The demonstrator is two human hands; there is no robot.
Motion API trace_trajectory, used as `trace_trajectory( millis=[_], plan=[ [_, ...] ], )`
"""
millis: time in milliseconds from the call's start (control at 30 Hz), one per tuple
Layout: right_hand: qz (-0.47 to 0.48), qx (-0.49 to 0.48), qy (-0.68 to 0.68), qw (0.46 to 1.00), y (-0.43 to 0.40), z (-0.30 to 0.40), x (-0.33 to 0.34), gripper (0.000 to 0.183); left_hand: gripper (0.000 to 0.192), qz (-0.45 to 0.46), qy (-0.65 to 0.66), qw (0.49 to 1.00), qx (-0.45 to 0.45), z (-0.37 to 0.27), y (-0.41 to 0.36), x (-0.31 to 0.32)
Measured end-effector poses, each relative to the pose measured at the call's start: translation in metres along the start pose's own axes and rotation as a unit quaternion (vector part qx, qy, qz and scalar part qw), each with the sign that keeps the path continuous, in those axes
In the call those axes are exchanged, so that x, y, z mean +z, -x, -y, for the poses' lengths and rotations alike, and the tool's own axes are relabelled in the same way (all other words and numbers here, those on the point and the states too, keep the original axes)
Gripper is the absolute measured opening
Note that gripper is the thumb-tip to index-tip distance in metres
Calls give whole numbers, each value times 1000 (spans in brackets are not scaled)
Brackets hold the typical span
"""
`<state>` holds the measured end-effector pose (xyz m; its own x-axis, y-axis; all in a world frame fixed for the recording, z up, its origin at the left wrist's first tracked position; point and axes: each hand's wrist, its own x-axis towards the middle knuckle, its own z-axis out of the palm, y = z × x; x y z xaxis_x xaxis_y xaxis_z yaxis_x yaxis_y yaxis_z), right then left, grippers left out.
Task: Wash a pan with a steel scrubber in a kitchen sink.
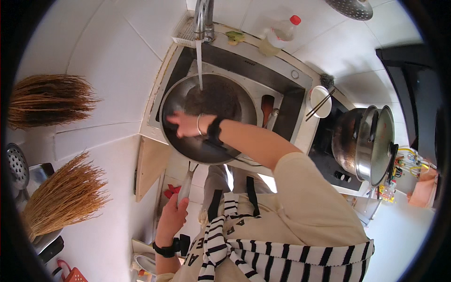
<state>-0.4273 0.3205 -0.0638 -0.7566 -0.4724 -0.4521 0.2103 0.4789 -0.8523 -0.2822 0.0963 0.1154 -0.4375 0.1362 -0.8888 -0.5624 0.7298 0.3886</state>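
Observation:
A large metal wok (246,105) rests tilted over the sink, its handle (185,187) pointing towards me. My left hand (172,218) is closed around that handle. Inside the wok, at its left side, my right hand (186,123) is blurred, with fingers spread; whether it holds anything small cannot be told. Water from the faucet (199,21) runs into the wok, where dark wet patches show. A brown spatula (267,105) lies in the sink (296,105) to the right of the wok.
Right of the sink stands a white bowl (321,102) with chopsticks across it, beside a large lidded steel pot (347,141) on the stove. Behind the sink are a bottle with a red cap (283,31) and a white basket (185,30). Straw brushes (67,197) hang at left.

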Motion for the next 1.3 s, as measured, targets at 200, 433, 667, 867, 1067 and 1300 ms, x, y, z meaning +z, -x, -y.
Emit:
trace_trajectory(
  millis=[200, 433, 667, 867, 1067, 1300],
  plan=[
    [-34, 14, -323, 946, -7, -18, -33, 76, 33, 7, -7, 1000, -5, -3, -2, 1],
    [-41, -177, 3, 983, 67, 22, 21, 53, 33, -4, -30, 999, 8, -10, 0, -6],
    [-69, 3, 305, 950, -35, 42, -18, 28, 32, -30, -80, 994, 69, -7, -2, -8],
    [-250, 392, 60, 883, -95, -48, -41, 59, 33, -35, -110, 987, 111, 10, -11, -5],
    [69, 33, 408, 910, -53, -23, -18, 36, 33, -33, -113, 986, 115, 11, -11, -7],
    [-91, -14, -211, 973, 17, 16, 4, 51, 33, -29, -106, 990, 88, 10, -11, -7]
  ],
)
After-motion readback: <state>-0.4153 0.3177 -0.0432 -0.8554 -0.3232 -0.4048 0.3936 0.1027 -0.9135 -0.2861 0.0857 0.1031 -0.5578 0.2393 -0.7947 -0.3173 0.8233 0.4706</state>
